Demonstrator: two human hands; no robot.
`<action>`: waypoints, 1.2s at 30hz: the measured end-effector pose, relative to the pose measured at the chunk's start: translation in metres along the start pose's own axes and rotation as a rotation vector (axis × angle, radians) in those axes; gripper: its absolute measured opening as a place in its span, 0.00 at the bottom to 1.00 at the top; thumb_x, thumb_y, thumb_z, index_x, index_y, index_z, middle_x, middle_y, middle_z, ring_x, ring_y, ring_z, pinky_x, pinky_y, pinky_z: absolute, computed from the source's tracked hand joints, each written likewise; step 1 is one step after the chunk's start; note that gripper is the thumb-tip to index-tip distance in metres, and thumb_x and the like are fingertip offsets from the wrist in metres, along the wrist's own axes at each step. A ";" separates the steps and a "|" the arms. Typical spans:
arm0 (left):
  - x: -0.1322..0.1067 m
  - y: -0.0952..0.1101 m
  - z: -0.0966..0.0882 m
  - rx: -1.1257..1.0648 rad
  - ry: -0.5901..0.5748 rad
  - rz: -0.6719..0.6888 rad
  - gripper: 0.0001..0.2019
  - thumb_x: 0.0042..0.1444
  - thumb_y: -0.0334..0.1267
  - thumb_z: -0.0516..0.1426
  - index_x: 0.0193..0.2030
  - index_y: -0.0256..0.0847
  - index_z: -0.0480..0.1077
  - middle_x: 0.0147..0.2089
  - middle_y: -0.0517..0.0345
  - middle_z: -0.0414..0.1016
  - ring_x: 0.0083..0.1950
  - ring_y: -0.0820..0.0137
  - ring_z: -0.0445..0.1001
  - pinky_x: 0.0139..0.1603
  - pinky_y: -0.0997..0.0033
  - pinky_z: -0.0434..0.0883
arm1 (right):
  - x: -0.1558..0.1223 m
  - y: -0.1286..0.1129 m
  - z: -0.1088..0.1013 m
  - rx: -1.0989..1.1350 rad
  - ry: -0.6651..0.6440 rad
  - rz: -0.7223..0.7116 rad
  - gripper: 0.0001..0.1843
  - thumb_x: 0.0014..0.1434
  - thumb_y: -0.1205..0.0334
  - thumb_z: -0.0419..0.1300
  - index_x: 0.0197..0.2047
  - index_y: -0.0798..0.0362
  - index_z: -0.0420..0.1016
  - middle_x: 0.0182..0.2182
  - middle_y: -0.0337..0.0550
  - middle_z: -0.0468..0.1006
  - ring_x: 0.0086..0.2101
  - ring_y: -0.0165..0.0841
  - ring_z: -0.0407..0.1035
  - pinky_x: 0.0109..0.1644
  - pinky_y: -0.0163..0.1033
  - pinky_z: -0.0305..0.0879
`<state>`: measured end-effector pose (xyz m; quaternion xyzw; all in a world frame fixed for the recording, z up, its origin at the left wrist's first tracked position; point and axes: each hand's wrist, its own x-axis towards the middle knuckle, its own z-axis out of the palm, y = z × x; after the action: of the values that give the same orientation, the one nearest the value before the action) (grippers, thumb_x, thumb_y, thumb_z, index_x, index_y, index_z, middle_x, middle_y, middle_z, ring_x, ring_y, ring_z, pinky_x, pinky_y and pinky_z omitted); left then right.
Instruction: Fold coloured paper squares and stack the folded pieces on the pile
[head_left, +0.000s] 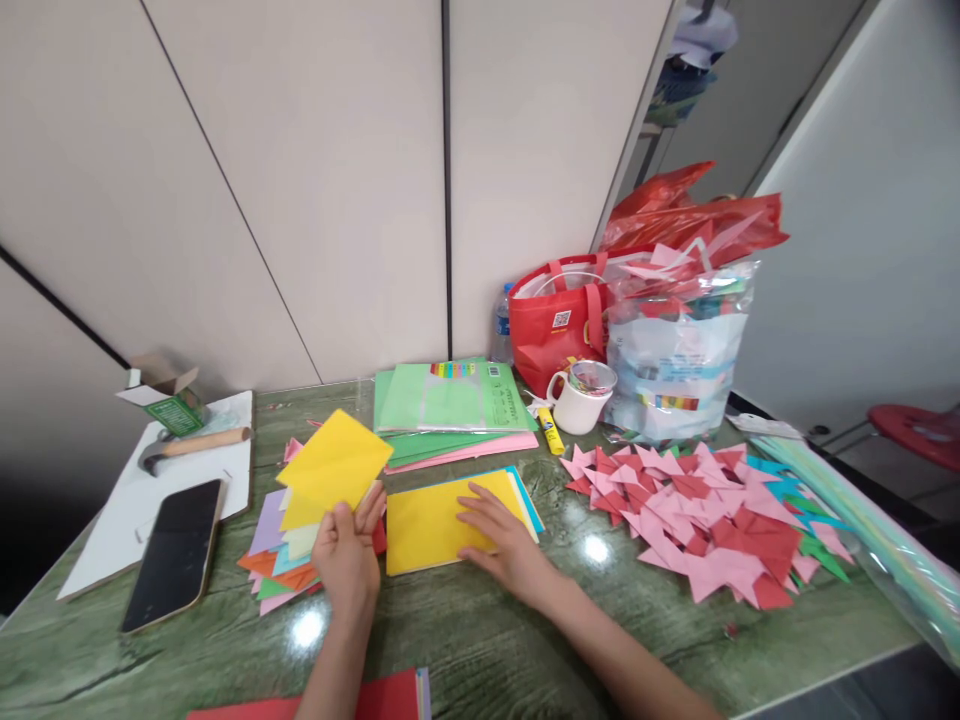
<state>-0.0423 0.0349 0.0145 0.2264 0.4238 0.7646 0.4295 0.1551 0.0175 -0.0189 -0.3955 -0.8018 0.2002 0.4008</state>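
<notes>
1 yellow square (335,455) juts from between the left fingers (370,510).

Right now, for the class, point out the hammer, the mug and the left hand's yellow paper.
Hammer (201,443): head view, on the wooden handle.
Mug (577,410): head view, on its white side.
Yellow paper (337,458): head view, on its middle.

Left fingers (370,508) pinch yellow square (335,458); right fingers (484,514) over yellow stack (424,528).

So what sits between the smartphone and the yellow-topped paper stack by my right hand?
In the head view, a pile of multicoloured paper lies there, plus your left hand holding yellow paper.
</notes>
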 end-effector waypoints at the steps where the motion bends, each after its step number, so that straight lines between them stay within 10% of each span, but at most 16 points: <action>1: 0.002 0.002 -0.001 -0.018 0.040 0.033 0.11 0.52 0.37 0.54 0.24 0.40 0.54 0.25 0.59 0.75 0.38 0.63 0.76 0.47 0.55 0.68 | -0.001 -0.001 0.004 -0.052 -0.045 -0.040 0.22 0.51 0.58 0.59 0.49 0.53 0.66 0.50 0.50 0.67 0.56 0.42 0.51 0.57 0.54 0.51; 8: 0.003 0.000 -0.001 -0.064 0.172 0.042 0.09 0.58 0.37 0.46 0.30 0.35 0.60 0.39 0.39 0.75 0.41 0.62 0.75 0.49 0.54 0.66 | -0.008 -0.001 0.019 -0.212 -0.168 -0.034 0.18 0.53 0.62 0.58 0.48 0.52 0.67 0.48 0.47 0.70 0.52 0.39 0.58 0.56 0.50 0.54; 18: -0.005 0.001 0.002 0.060 0.090 -0.106 0.09 0.54 0.40 0.50 0.35 0.36 0.64 0.23 0.54 0.76 0.25 0.66 0.76 0.29 0.64 0.72 | -0.007 0.001 0.023 -0.190 -0.030 -0.051 0.09 0.57 0.67 0.51 0.38 0.52 0.72 0.39 0.43 0.76 0.47 0.33 0.64 0.54 0.45 0.57; 25: -0.016 0.001 0.006 0.187 -0.021 -0.056 0.11 0.52 0.43 0.51 0.35 0.36 0.65 0.19 0.59 0.74 0.18 0.69 0.72 0.19 0.72 0.67 | -0.007 -0.006 0.020 -0.254 -0.075 -0.084 0.16 0.50 0.56 0.60 0.43 0.49 0.70 0.44 0.45 0.73 0.48 0.41 0.62 0.52 0.50 0.58; 36: -0.033 0.002 0.008 0.340 -0.142 0.123 0.12 0.55 0.43 0.48 0.30 0.37 0.65 0.14 0.65 0.67 0.14 0.75 0.64 0.15 0.77 0.61 | -0.004 -0.018 0.009 -0.182 0.132 -0.056 0.07 0.53 0.71 0.53 0.35 0.52 0.70 0.32 0.44 0.77 0.40 0.35 0.69 0.47 0.45 0.64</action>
<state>-0.0205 0.0097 0.0213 0.3747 0.5010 0.6888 0.3663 0.1407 0.0032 -0.0148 -0.4199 -0.7993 0.0887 0.4208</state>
